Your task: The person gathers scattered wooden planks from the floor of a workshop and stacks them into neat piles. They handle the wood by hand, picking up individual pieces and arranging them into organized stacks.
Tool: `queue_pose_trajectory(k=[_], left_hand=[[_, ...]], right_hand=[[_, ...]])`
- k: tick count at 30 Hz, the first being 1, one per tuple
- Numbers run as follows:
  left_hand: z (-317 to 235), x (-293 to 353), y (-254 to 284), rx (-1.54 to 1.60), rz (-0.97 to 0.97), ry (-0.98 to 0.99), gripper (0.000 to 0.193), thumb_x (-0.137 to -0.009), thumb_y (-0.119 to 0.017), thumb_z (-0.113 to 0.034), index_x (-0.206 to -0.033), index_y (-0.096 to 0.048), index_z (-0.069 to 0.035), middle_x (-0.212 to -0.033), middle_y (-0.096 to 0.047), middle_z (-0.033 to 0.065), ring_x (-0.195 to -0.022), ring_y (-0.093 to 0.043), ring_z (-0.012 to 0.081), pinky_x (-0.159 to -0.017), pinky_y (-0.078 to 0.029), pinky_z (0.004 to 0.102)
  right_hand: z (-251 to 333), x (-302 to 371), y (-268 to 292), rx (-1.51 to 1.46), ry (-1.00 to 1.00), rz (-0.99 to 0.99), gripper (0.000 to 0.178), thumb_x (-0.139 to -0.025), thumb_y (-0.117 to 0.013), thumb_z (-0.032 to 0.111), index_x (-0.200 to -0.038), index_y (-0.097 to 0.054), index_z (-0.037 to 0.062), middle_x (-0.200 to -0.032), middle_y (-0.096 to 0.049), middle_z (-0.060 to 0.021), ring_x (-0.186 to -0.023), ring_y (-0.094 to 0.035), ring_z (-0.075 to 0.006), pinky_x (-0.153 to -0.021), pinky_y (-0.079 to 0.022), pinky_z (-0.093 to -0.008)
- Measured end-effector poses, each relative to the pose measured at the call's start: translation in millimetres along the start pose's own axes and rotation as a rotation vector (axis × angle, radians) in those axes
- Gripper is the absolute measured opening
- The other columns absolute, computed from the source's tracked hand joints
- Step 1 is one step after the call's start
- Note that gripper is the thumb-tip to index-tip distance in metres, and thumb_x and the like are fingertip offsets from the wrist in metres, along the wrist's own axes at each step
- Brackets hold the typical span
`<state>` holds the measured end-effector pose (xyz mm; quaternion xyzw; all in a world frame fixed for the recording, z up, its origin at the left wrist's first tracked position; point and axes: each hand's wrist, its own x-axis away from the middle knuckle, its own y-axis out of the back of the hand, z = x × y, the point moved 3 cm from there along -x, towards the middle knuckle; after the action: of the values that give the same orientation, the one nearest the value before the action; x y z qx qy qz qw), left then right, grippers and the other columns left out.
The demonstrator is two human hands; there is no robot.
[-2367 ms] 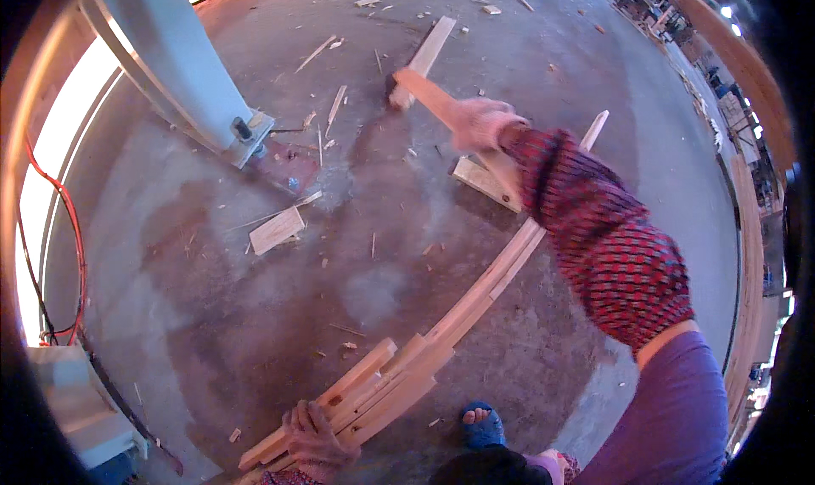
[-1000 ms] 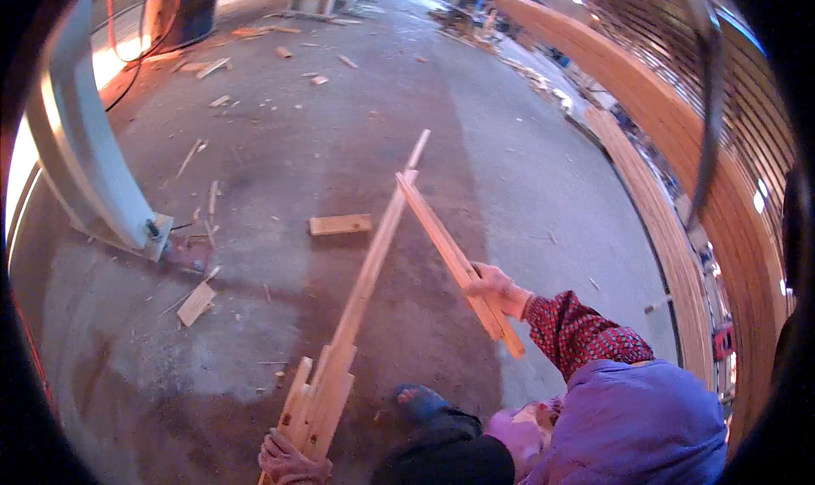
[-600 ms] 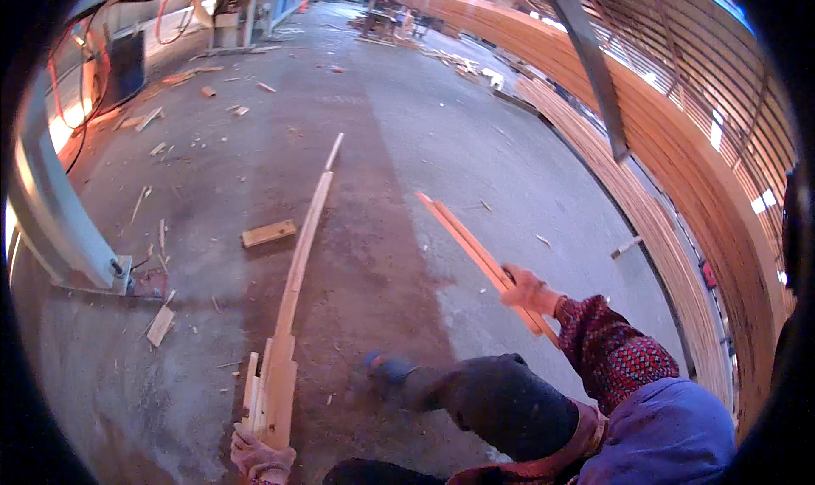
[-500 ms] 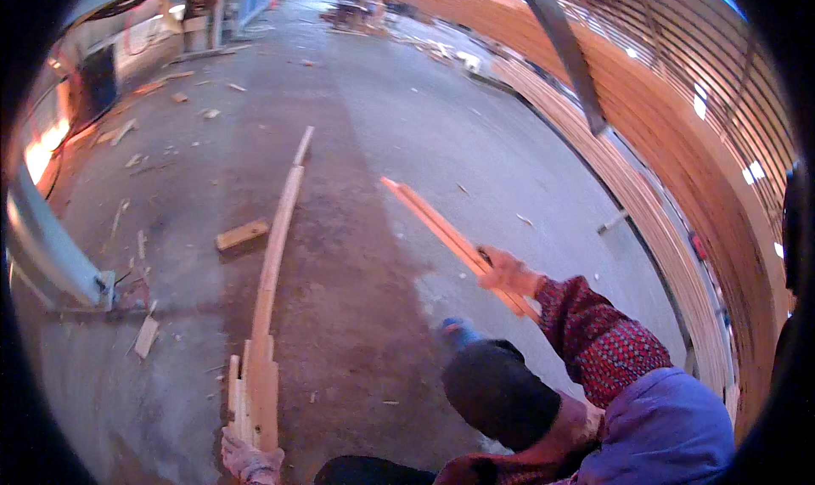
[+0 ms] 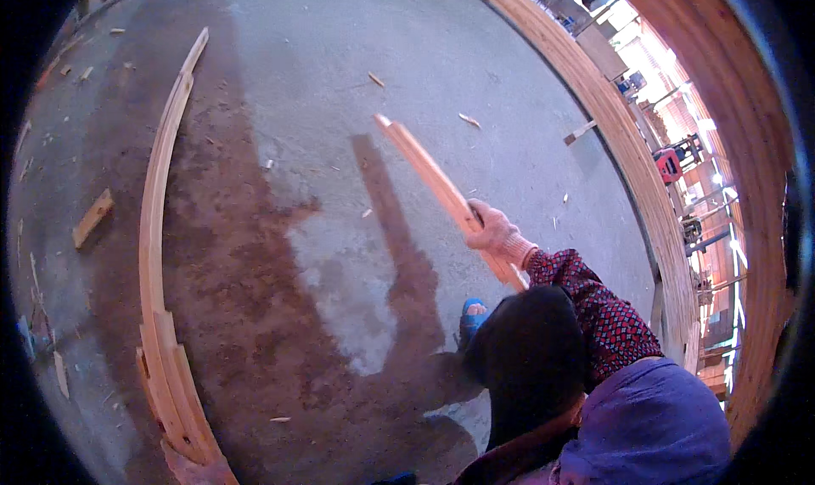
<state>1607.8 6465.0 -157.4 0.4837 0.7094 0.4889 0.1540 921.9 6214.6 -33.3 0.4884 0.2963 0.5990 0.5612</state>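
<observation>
1. Block of pale wood (image 5: pixel 92 218), far left: loose on the floor, apart from both hands. Judged stiff and light; the sides would give the simplest hold.

2. Long strips of wood (image 5: pixel 157 256), next along: laid against one another lengthwise, running from the lower edge to well up the floor, with staggered ends at the near part. The curve is probably lens bend. Judged rigid, dry and moderately heavy as a group; so long a reach should make the far end swing or sag. Best hold: around all pieces where they overlap, nearer the middle for balance. Loose pieces could slide on each other.

3. Left hand (image 5: pixel 199 468), gloved, at the near end of these strips and touching them. The lower edge cuts it off; I cannot tell whether the fingers are closed.

4. Short strips (image 5: pixel 424 165), right of centre: side by side, slanting up and leftward above the floor. Judged light, stiff and hardly fragile, though the edges may splinter. Holding nearer mid-length would reduce tipping.

5. Right hand (image 5: pixel 494 230), gloved: fingers wrapped around the short strips towards their near end, leaving most of the length projecting forward.

6. Long boards (image 5: pixel 586 98), right side: stretched along the floor's margin, apart from both hands.
</observation>
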Motion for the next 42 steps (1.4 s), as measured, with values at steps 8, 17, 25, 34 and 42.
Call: queue_pose_trajectory(k=[8,17,25,34,42], left_hand=[[-194.8,-73.2,-36.1,0.09,-0.035,-0.205,0.092,-0.061,-0.078,-0.015,-0.14,-0.035,0.001,-0.129,-0.05,0.017,-0.121,-0.05,0.0288,-0.102,-0.042,0.0392],[-497.1,-178.4,-142.7,-0.5,-0.049,-0.133,0.1,-0.055,-0.082,-0.023,-0.142,-0.036,-0.003,-0.135,-0.049,0.0204,-0.126,-0.049,0.0346,-0.105,-0.043,0.0419],[-668.3,-193.4,-260.6,-0.581,0.078,-0.24,0.107,-0.056,-0.082,-0.032,-0.144,-0.03,-0.001,-0.141,-0.043,0.0212,-0.132,-0.042,0.0346,-0.109,-0.039,0.041],[-696.8,-185.2,-253.6,-0.696,0.141,-0.233,0.112,-0.058,-0.083,-0.031,-0.147,-0.024,0.001,-0.139,-0.043,0.0217,-0.131,-0.042,0.0353,-0.11,-0.037,0.0404],[-712.7,-204.8,-292.8,-0.421,0.192,-0.353,0.111,-0.058,-0.084,-0.03,-0.146,-0.026,0.003,-0.139,-0.044,0.0228,-0.13,-0.044,0.036,-0.109,-0.039,0.041]], right_hand=[[-168.1,-82.0,-12.5,-0.329,-0.175,-0.205,0.071,-0.066,-0.071,0.012,-0.133,-0.049,0.0028,-0.107,-0.063,-0.0088,-0.095,-0.06,-0.0192,-0.085,-0.051,-0.0326],[-309.4,-123.0,17.0,-0.168,-0.427,-0.418,0.068,-0.069,-0.068,0.017,-0.132,-0.047,0.0055,-0.109,-0.065,-0.0209,-0.099,-0.065,-0.0348,-0.086,-0.052,-0.0398],[-334.7,-120.7,21.2,0.067,-0.468,-0.48,0.071,-0.081,-0.066,0.026,-0.141,-0.037,0.0046,-0.13,-0.051,-0.0262,-0.121,-0.05,-0.0421,-0.1,-0.043,-0.0458],[-322.3,-118.5,21.0,0.153,-0.558,-0.331,0.082,-0.085,-0.062,0.039,-0.147,-0.025,0.0003,-0.129,-0.049,-0.0254,-0.117,-0.051,-0.0405,-0.095,-0.047,-0.0461],[-326.3,-106.9,18.4,0.198,-0.489,-0.451,0.076,-0.086,-0.06,0.039,-0.145,-0.029,0.0014,-0.127,-0.052,-0.0237,-0.111,-0.057,-0.0393,-0.089,-0.051,-0.0471]])
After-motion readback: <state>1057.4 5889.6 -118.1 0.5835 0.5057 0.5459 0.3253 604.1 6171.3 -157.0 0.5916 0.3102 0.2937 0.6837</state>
